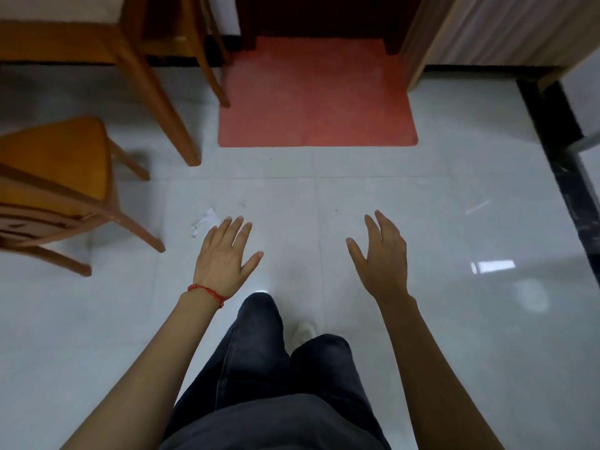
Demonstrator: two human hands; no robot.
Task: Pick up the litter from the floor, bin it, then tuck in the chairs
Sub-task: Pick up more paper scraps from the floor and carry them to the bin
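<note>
The litter point(204, 221) lay on the floor point(422, 222) just beyond my left hand point(224, 258), fingers point(238, 230) spread, holding nothing. I judged a low reach and firm pinch best.

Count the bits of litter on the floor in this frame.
2. A crumpled white paper scrap lies just beyond the left hand, near the chair. A thin pale strip lies far right by the black border. More may hide under furniture.
</note>
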